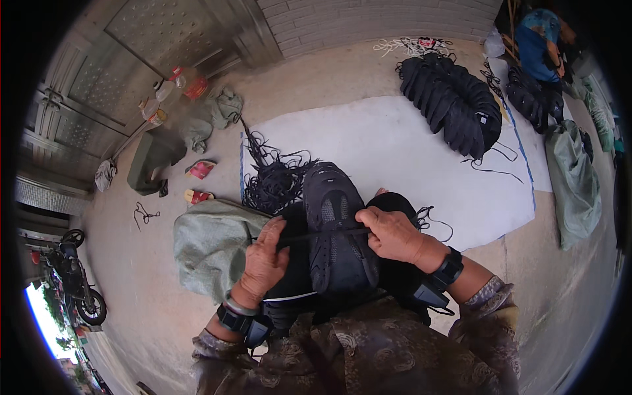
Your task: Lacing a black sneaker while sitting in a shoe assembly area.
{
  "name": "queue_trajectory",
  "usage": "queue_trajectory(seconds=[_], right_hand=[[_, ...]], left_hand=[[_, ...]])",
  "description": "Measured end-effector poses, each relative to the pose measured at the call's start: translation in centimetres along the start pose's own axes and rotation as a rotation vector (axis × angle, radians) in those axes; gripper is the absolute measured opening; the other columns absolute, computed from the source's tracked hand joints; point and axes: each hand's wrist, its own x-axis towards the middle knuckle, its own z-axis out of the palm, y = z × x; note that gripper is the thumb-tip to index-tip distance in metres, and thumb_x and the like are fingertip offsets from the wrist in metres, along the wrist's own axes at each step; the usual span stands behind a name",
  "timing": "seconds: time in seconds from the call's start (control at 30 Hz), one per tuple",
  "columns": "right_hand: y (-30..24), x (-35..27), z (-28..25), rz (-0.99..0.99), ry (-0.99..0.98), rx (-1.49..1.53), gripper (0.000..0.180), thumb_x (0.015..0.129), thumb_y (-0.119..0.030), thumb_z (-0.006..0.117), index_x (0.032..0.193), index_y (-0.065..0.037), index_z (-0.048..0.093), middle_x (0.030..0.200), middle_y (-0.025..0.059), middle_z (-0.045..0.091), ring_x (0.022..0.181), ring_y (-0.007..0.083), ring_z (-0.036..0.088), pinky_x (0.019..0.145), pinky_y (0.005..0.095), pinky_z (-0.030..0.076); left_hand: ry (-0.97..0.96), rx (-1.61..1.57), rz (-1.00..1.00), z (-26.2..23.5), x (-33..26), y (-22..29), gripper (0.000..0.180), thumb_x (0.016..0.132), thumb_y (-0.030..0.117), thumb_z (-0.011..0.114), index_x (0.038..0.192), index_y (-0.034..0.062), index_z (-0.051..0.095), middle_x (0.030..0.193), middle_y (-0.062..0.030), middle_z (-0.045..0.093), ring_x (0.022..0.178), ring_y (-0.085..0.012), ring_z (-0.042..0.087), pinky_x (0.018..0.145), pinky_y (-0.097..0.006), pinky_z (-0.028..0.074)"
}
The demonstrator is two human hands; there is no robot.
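A black shoe upper (334,260) with grey mesh patches lies across my lap, toe pointing away from me. A dark shoelace (299,237) runs taut across it from one hand to the other. My left hand (264,253) is left of the upper, fingers closed around one end of the lace. On the right, my right hand (393,235) pinches the lace close to the upper's edge. Just beyond the left hand lies a tangled heap of black laces (276,184). Whether the lace passes through any eyelets cannot be made out.
A white sheet (368,141) covers the floor ahead, with a curved row of black uppers (451,102) at its far right. Green sacks (214,247) lie at both sides. Bottles (191,85) stand by the metal door. Another person (543,46) is at the far right.
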Motion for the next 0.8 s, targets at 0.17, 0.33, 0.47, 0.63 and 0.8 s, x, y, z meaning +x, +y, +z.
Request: queue_trajectory(seconds=[0.17, 0.33, 0.47, 0.63, 0.8], right_hand=[[0.1, 0.0, -1.8, -0.221, -0.003, -0.280, 0.035, 0.069, 0.000, 0.059, 0.102, -0.006, 0.050, 0.084, 0.0097, 0.051, 0.068, 0.0263, 0.059, 0.059, 0.0353, 0.051], [3.1, -2.3, -4.9, -0.306, -0.062, -0.516, 0.027, 0.072, -0.006, 0.057, 0.099, -0.007, 0.056, 0.077, 0.0057, 0.048, 0.062, 0.0199, 0.058, 0.055, 0.0322, 0.049], [7.4, -5.1, -11.5, -0.191, -0.033, -0.693, 0.023, 0.073, -0.005, 0.060, 0.096, -0.006, 0.060, 0.074, 0.0074, 0.052, 0.058, 0.0221, 0.057, 0.052, 0.0341, 0.048], [9.7, -8.3, -22.8, 0.040, 0.191, -1.035, 0.020, 0.076, -0.002, 0.059, 0.095, -0.005, 0.058, 0.076, 0.0105, 0.055, 0.060, 0.0281, 0.057, 0.053, 0.0372, 0.047], [10.6, -9.5, -30.1, 0.063, 0.278, -1.237, 0.014, 0.076, -0.006, 0.054, 0.090, -0.009, 0.055, 0.076, 0.0078, 0.054, 0.069, 0.0275, 0.058, 0.066, 0.0364, 0.047]], left_hand=[[-0.062, 0.102, 0.130, 2.5, 0.8, 0.5, 0.024, 0.076, 0.003, 0.063, 0.099, 0.0037, 0.057, 0.076, -0.0118, 0.060, 0.068, -0.0326, 0.062, 0.059, -0.039, 0.050], [0.095, 0.425, 0.193, -1.9, 1.2, -2.3, 0.016, 0.076, 0.002, 0.061, 0.091, 0.0072, 0.060, 0.070, -0.0086, 0.057, 0.063, -0.0270, 0.060, 0.055, -0.037, 0.049], [0.262, 0.515, -0.074, -10.1, 2.2, -9.8, 0.011, 0.083, 0.009, 0.058, 0.092, 0.0060, 0.065, 0.085, -0.0138, 0.066, 0.076, -0.0325, 0.064, 0.064, -0.040, 0.051], [0.407, 0.202, -0.290, -24.3, 1.1, -19.9, 0.021, 0.088, 0.011, 0.057, 0.106, 0.0032, 0.065, 0.078, -0.0044, 0.067, 0.072, -0.0143, 0.062, 0.065, -0.027, 0.048], [0.558, 0.457, -0.144, -42.9, -1.5, -26.4, 0.027, 0.090, 0.009, 0.055, 0.114, -0.0026, 0.060, 0.090, -0.0045, 0.065, 0.080, -0.0113, 0.061, 0.071, -0.023, 0.048]])
